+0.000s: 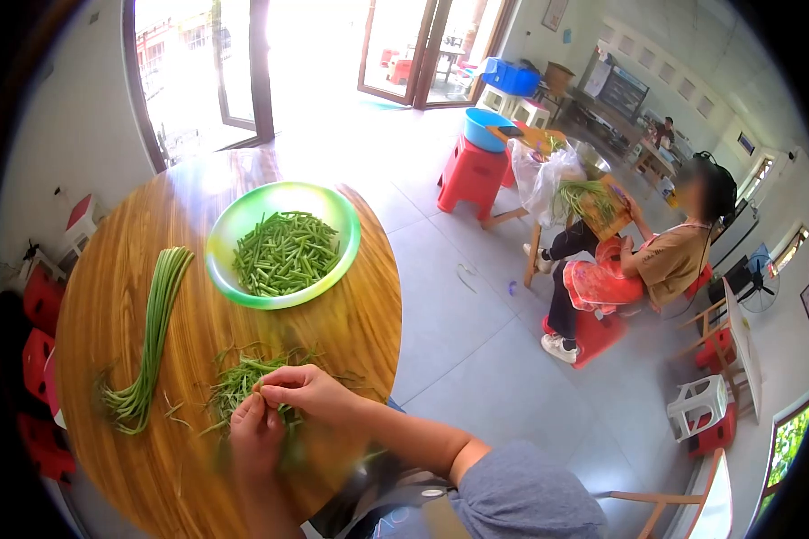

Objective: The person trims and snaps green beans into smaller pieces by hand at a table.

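Note:
My left hand and my right hand meet over the near part of the table, fingertips pinched together. Whatever lies between the fingertips is too small to make out. Just beyond and beneath them is a loose pile of thin green trimmings. A green-and-white bowl stands farther back, holding many short cut green pieces. To the left lies a bundle of long green stalks, resembling long beans. A few stray scraps lie between the bundle and the pile.
The round wooden table ends at a curved edge on the right. Beyond the tiled floor, a seated person works at a small table with green stalks. A red stool carries a blue basin. Red stools line the left.

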Tool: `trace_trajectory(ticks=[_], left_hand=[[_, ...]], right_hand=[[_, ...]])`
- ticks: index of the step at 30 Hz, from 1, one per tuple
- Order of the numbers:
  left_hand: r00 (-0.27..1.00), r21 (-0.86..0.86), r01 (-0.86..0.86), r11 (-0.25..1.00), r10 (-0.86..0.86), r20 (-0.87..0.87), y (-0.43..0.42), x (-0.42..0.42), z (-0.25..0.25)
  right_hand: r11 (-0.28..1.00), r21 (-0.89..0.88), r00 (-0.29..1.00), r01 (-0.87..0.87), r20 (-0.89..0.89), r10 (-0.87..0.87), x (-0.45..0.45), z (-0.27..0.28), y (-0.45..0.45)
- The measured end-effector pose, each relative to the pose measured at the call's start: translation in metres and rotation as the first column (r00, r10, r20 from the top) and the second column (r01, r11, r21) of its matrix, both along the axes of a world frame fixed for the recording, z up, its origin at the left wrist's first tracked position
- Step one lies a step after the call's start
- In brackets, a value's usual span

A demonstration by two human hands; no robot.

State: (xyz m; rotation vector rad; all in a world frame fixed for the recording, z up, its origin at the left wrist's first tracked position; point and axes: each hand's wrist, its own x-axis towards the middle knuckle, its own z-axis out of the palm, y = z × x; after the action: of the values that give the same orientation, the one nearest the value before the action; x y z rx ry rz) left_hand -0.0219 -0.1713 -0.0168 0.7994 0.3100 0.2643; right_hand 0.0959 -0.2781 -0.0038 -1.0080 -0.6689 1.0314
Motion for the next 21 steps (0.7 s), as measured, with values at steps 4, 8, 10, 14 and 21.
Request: trace_trajectory(ticks=[4, 8, 10, 14, 21], left_hand=[[0.998, 0.098, 0.004, 0.995, 0.003, -0.07, -0.003, -0.001, 0.008], [0.999, -0.015, -0.025, 1.0, 0.024, -0.047, -0.004, -0.001, 0.003], [1.0, -0.071, -0.023, 0.997, 0.022, -0.014, -0.002, -0.002, 0.005], [1.0, -0.177, 0.013, 0.984, -0.01, 0.015, 0.0, -0.002, 0.005], [0.997, -0.207, -0.002, 0.978, 0.016, 0.07, 0.003, -0.005, 0.009]], right_hand=[[0.994, 0.004, 0.994, -0.106, 0.015, 0.106, 0.011, 0.005, 0.0], [0.998, -0.012, 0.998, 0.056, -0.041, -0.057, 0.009, 0.005, 0.011], [0.997, -0.011, 0.997, 0.082, -0.008, -0.082, 0.005, 0.007, 0.014], [0.998, 0.011, 0.986, 0.056, -0.159, -0.053, 0.006, 0.006, 0.016], [0.999, 0.033, 0.971, 0.027, -0.24, -0.019, 0.002, 0.002, 0.019]])
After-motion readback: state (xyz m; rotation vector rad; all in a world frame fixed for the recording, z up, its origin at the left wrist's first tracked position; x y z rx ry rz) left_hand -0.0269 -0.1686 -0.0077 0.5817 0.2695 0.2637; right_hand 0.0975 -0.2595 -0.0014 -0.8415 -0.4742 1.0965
